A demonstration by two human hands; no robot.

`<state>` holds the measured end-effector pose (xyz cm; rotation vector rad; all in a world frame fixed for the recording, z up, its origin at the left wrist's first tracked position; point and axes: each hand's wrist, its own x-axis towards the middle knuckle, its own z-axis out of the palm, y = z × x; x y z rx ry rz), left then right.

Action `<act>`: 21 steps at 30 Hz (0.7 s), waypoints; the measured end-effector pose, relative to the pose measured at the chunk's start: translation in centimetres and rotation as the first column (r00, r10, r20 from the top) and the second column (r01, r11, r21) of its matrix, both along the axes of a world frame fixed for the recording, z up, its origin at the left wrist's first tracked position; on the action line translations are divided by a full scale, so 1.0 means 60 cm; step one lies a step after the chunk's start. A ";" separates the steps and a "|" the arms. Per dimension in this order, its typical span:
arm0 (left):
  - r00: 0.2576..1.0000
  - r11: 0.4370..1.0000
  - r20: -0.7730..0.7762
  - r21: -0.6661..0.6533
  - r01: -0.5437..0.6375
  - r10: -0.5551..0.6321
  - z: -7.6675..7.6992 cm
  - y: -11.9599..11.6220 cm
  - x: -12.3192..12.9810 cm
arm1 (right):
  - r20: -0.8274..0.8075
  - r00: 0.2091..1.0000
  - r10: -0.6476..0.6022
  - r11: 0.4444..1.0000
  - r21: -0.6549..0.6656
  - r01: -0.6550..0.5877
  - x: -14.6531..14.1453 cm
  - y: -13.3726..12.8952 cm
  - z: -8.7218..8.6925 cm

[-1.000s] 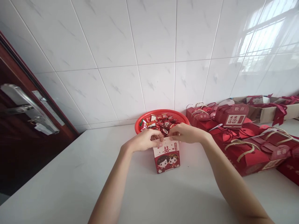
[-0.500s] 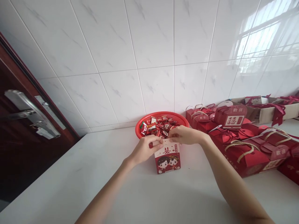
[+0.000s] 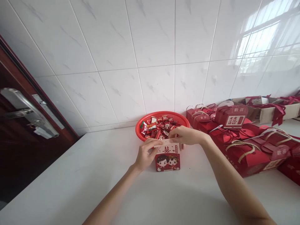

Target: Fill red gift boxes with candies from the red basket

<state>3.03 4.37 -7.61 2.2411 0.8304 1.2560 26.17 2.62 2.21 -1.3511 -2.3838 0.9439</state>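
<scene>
A small red and white box (image 3: 167, 162) with two cartoon faces on its front stands upright on the white table. My left hand (image 3: 147, 153) pinches the box's top edge at its left corner. On the other side, my right hand (image 3: 186, 136) grips the top edge, its fingers partly hidden behind the box. Just behind is a red plastic basket (image 3: 140, 135), holding many wrapped candies (image 3: 161, 126).
Red gift boxes (image 3: 248, 157) with rope handles and ribbons are piled at the right. An open cardboard box (image 3: 269, 113) with ribbons lies behind them. A tiled wall (image 3: 157, 87) backs the table (image 3: 93, 181); a dark door (image 3: 21, 140) is at the left.
The small box has shifted slightly and its front now faces me more squarely. My left hand has turned a little and moved slightly right with it; my right hand has barely moved.
</scene>
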 end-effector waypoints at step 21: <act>1.000 1.000 0.013 0.005 0.004 -0.004 0.002 -0.001 0.000 | 0.034 0.997 -0.062 0.998 -0.001 0.062 -0.007 -0.006 0.004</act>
